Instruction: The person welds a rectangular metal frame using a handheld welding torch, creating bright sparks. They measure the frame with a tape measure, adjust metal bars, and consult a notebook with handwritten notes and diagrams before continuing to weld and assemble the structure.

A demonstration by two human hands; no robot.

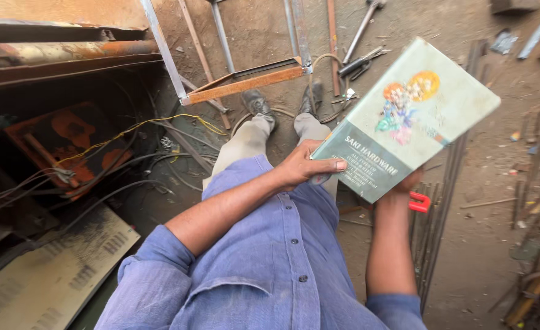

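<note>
- While I stand on the dirt floor (484,244) looking down, both hands hold one item: a pale green book (407,119) with a colourful floral emblem on its cover and white lettering near its lower edge.
- Book: held closed and tilted, raised in front of my waist, well above the floor, its lower corner toward my body.
- Left hand (306,166): closed on the book's lower left edge, thumb lying flat across the cover, fingers curled beneath.
- Right hand (407,183): mostly hidden under the book; it supports the underside, but I cannot tell how far its fingers are curled.
- Clothing: blue button shirt (270,256) with rolled sleeves, grey trousers (245,140), dark shoes (256,101).
- Metal frame (245,79): angle-iron pieces, one rust-orange bar, lying on the floor just ahead of my shoes.
- Steel rods (444,208): a bundle of thin rods on the floor, under and to the right of the book.
- Red object (420,203): small, just beside my right wrist, kind unclear.
- Hand tools (362,61): pliers and a hammer-like piece on the floor beyond the frame.
- Orange machine (68,143): to my left, with a yellow wire (160,122) and dark cables trailing from it.
- Rusted pipe (68,52): upper left, on a worn steel ledge.
</note>
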